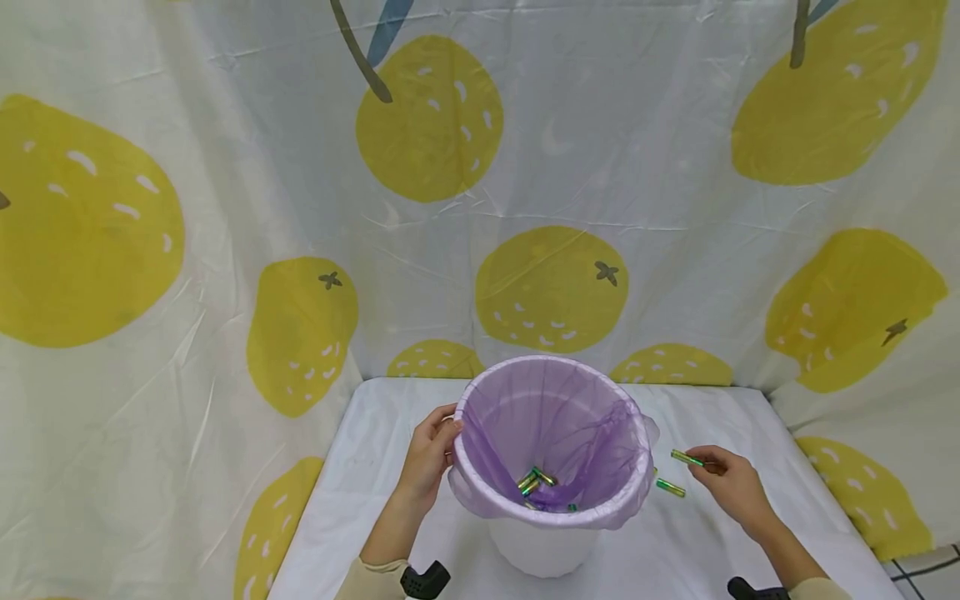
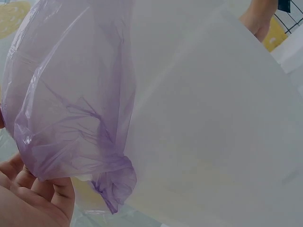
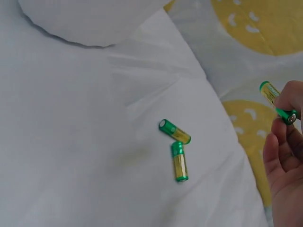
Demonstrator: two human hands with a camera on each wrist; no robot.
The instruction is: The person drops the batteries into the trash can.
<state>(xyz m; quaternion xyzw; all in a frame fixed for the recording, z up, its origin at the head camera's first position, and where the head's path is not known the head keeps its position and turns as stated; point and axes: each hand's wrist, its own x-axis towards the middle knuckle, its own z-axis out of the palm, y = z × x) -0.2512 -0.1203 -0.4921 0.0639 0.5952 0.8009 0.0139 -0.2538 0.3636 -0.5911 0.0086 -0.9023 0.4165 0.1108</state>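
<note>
A white trash can (image 1: 542,546) lined with a purple plastic bag (image 1: 577,400) stands at the middle of the white-covered table. Its rim is gripped on the left side by my left hand (image 1: 429,454), thumb at the edge; the left wrist view shows the fingers (image 2: 45,191) under the folded-over bag. Several green and gold batteries (image 1: 530,483) lie at the bottom inside the bag. To the right of the can, my right hand (image 1: 731,487) pinches one battery (image 3: 270,93) between thumb and fingers. Two more batteries (image 3: 180,161) lie on the table below it, end to side.
A white cloth (image 1: 405,398) covers the table. Behind and beside it hangs a white curtain (image 1: 660,250) printed with yellow fruit. Tiled floor (image 1: 926,571) shows past the table's right edge.
</note>
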